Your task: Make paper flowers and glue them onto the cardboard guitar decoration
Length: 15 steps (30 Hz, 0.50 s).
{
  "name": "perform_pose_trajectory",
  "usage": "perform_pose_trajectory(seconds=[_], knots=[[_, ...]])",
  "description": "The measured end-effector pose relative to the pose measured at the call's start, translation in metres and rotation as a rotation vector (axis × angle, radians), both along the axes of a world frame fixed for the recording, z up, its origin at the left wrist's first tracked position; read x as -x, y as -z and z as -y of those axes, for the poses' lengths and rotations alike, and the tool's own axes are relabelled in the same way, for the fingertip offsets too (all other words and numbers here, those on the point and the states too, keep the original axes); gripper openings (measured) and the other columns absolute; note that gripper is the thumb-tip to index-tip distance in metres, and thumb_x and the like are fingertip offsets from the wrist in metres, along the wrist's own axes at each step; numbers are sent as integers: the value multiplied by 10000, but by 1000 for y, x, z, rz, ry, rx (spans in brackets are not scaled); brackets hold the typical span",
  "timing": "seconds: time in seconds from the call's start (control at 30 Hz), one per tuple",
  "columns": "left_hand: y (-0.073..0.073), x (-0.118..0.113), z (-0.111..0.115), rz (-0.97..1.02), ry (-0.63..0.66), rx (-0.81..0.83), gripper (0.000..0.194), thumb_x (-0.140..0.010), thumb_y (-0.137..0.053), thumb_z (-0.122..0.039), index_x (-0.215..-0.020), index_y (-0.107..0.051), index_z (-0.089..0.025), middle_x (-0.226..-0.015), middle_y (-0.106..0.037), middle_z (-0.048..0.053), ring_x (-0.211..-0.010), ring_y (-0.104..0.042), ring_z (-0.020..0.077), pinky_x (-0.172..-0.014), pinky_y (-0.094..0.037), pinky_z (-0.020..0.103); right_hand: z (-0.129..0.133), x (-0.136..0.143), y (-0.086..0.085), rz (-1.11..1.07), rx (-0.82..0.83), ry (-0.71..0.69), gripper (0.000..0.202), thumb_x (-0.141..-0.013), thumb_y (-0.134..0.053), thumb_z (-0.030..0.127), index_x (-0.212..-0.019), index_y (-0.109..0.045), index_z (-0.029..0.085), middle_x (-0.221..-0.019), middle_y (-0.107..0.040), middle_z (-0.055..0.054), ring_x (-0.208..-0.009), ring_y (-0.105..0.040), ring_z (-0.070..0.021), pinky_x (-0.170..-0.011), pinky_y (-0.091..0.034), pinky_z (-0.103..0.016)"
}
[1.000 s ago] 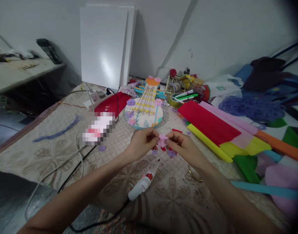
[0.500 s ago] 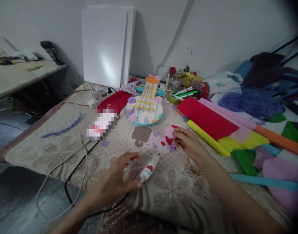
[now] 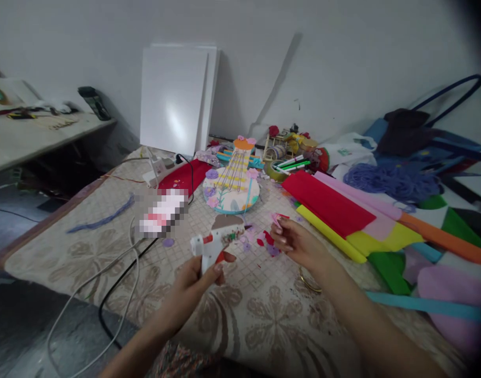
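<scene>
My left hand is wrapped round the handle of a white glue gun, whose dark nozzle points right. My right hand pinches a small pink paper flower between thumb and fingers. Between the hands, red and purple paper pieces lie on the patterned cloth. Behind them sits a round decorated piece shaped like a guitar, with paper flowers on its left edge, strings along its neck and an orange top. A gold bangle is beneath my right wrist.
Red, pink and yellow paper sheets lie at the right, near purple yarn. Markers rest in a tape roll behind. Cables and a blurred-out object are at the left. White boards lean on the wall.
My left hand has closed round the glue gun and raised it off the cloth, turning its nozzle to the right. My right hand still holds the pink flower. The view has shifted slightly.
</scene>
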<state>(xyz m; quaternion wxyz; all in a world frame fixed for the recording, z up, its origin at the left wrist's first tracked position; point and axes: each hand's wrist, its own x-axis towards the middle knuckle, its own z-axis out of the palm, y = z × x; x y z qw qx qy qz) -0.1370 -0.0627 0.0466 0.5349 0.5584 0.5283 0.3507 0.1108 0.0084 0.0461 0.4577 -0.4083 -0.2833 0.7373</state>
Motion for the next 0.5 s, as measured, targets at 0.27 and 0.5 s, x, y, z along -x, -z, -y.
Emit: perform_pose_trajectory(seconds=[0.27, 0.5], knots=[[-15, -6, -15, 120, -1, -36, 235, -822, -551, -348, -671, -583, -169, -679, -566, 10, -680, -517, 133, -660, -412, 230, -3, 20, -6, -138, 25, -173, 249, -738, -596, 279, -628, -396, 180, -569, -378, 65, -410, -223, -40, -365, -152, -176], [-11, -4, -16, 143, 61, -25, 208, -856, -503, -355, -827, -591, -169, -696, -542, 9, -707, -508, 137, -675, -393, 242, -6, 25, 0, -210, 36, -174, 209, -733, -583, 241, -638, -407, 179, -586, -354, 66, -414, -187, -46, -351, -129, -170]])
